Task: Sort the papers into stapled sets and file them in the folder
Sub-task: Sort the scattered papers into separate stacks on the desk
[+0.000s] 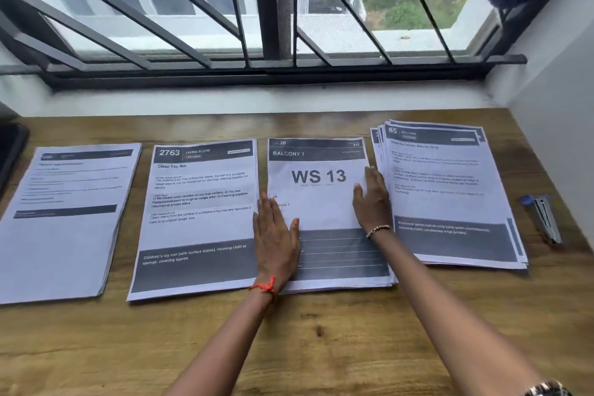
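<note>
Two hands bracket one stack of papers. The left hand (276, 235) lies flat, palm down and fingers straight, on the left edge of the WS 13 stack (318, 206), gripping nothing. The right hand (373, 199), fingers also straight and together, rests against that stack's right edge, holding nothing. Both forearms reach in from the near side of the table (321, 347).

Four stacks lie in a row on the table, side by side. From the left they are a fourth stack (64, 219) with blurred print, the Living Room stack (199, 202), the WS 13 stack and the fanned Kitchen stack (446, 190). Each has its long axis running away from the person, headings toward the window (276, 10).

One stapler (543, 219) lies right of the Kitchen stack, apart from it, lengthwise like the papers, with its blue end farthest.
</note>
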